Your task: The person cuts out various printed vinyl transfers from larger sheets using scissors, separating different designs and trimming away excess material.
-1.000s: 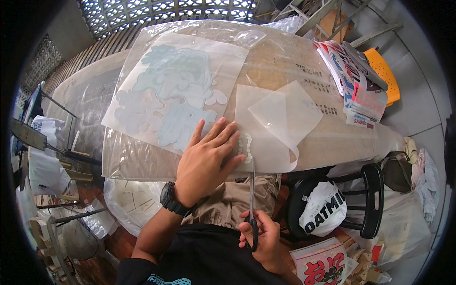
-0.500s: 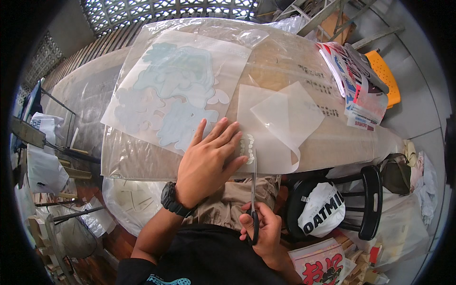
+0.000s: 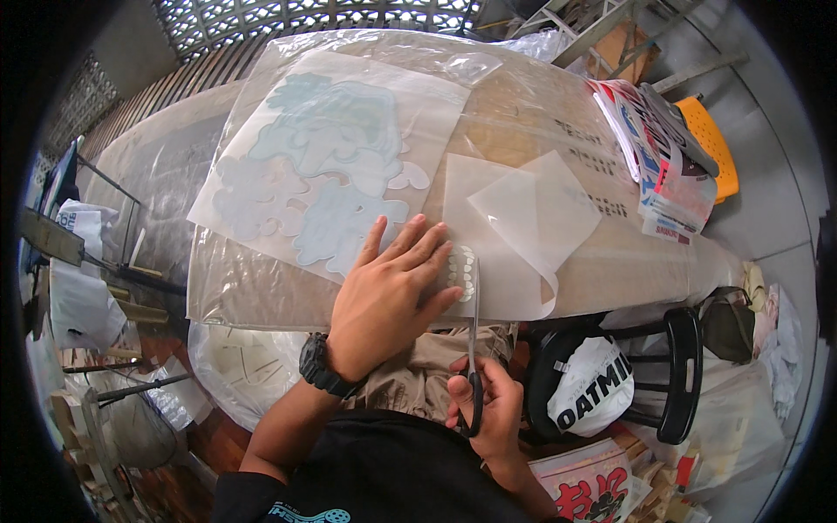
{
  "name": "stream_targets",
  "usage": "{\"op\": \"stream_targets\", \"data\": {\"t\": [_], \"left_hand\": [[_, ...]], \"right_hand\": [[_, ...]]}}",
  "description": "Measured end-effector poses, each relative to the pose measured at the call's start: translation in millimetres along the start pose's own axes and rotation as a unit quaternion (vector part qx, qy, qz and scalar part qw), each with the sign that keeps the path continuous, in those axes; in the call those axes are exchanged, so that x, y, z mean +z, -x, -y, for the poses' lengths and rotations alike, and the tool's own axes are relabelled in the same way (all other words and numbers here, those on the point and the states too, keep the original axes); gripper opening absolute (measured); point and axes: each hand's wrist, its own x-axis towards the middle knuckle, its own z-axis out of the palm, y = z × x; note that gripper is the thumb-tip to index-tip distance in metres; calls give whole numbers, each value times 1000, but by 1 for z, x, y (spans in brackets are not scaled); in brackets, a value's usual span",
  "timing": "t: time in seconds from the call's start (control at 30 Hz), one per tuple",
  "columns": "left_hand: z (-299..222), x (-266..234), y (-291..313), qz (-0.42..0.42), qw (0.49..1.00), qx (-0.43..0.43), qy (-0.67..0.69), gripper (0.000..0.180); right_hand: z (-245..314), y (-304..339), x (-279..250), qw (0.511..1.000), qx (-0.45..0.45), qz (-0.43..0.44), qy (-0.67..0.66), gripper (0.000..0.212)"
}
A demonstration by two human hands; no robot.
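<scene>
My left hand (image 3: 392, 283) lies flat with outstretched fingers, its fingertips and thumb on translucent sheets on the table. Beside its thumb, a double row of small pale tooth-like shapes (image 3: 463, 275) shows on a translucent sheet (image 3: 510, 283). In my right hand (image 3: 493, 405), near the table's front edge, is a pair of scissors (image 3: 473, 340) gripped by its black handles. The blades point away from me, over the sheet just right of the pale shapes; they look nearly closed. A larger sheet with pale blue cartoon-like shapes (image 3: 344, 131) lies beyond my left hand.
Clear plastic covers the table (image 3: 514, 100). A second translucent piece (image 3: 554, 196) overlaps the sheet. Newspapers (image 3: 658, 161) are stacked at the right, by a yellow perforated plastic piece (image 3: 708, 148). A black chair (image 3: 680, 375) stands close at my right, and a metal frame (image 3: 57, 240) at the left.
The scissors and my right hand have shifted slightly forward and to the right, the blades reaching farther along the pale shapes. My left hand stays flat; the whole view has drifted a little.
</scene>
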Motion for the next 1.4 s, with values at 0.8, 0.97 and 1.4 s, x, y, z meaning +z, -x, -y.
{"op": "stream_targets", "data": {"t": [0.8,0.97,1.4], "left_hand": [[-1,-1,0,-4,1000,-7,12,52],[0,1,-1,-12,1000,6,3,50],[1,-10,13,-7,992,113,55,37]], "right_hand": [[12,-20,1,1000,-17,-9,21,53],[9,-21,1,1000,-15,-20,-4,44],[22,38,-53,993,87,62,51,46]]}}
